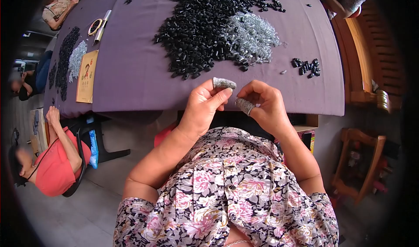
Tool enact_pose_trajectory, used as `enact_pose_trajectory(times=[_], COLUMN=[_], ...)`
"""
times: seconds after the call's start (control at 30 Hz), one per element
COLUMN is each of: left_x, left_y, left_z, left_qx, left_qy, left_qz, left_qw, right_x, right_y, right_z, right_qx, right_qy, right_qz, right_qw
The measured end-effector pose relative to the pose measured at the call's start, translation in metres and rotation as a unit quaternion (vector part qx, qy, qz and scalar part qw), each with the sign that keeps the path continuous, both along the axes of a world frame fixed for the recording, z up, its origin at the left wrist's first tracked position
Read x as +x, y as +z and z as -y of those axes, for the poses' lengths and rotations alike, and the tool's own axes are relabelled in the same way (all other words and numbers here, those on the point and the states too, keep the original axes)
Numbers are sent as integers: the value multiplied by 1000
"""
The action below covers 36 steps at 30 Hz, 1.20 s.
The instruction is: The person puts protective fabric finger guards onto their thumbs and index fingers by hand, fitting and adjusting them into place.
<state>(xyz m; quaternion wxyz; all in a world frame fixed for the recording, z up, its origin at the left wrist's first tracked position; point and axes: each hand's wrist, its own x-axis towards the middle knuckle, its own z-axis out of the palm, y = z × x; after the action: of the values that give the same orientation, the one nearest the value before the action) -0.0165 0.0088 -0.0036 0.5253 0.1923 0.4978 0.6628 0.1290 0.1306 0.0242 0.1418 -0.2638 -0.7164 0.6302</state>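
Just beyond the table's near edge, my left hand (204, 99) is closed in a pinch, with a grey fabric finger cover (224, 83) on its index finger. Close beside it, my right hand (266, 105) is also closed, and a similar grey cover (245, 107) sits on its thumb. A tiny pale bit shows by the right fingers. What either hand pinches is too small or hidden to name. Ahead on the table lie a big heap of small black cylindrical parts (192, 37) and a pile of clear, shiny small pieces (253, 39).
The table has a purple cloth (131, 59). A small group of black parts (306, 67) lies at right. Toward the left are a booklet (87, 77), a tape-like ring (94, 27) and further piles. A person in a red top (56, 168) sits at left; others work around the table.
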Motion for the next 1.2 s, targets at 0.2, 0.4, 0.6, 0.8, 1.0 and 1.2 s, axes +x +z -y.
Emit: enact_pose_trajectory(times=[0.2,0.4,0.6,0.8,1.0,1.2], left_x=[7,4,3,3,-3,-13], left_y=[1,2,4,5,6,6], left_z=[7,14,17,20,26,34], left_qx=[-1,-32,-32,-51,-53,-29], left_qy=[4,-20,-30,-73,-66,29], left_qz=[-4,-53,-37,-42,57,69], left_qw=[1000,998,998,995,995,997], right_x=[-1,-1,-3,-3,-6,-22], right_y=[0,4,8,21,20,16], right_z=[2,6,6,7,18,10], right_qx=[50,108,118,117,159,10], right_qy=[2,11,25,52,55,100], right_qz=[0,-7,-7,28,-28,-66], right_qw=[999,994,993,991,985,993])
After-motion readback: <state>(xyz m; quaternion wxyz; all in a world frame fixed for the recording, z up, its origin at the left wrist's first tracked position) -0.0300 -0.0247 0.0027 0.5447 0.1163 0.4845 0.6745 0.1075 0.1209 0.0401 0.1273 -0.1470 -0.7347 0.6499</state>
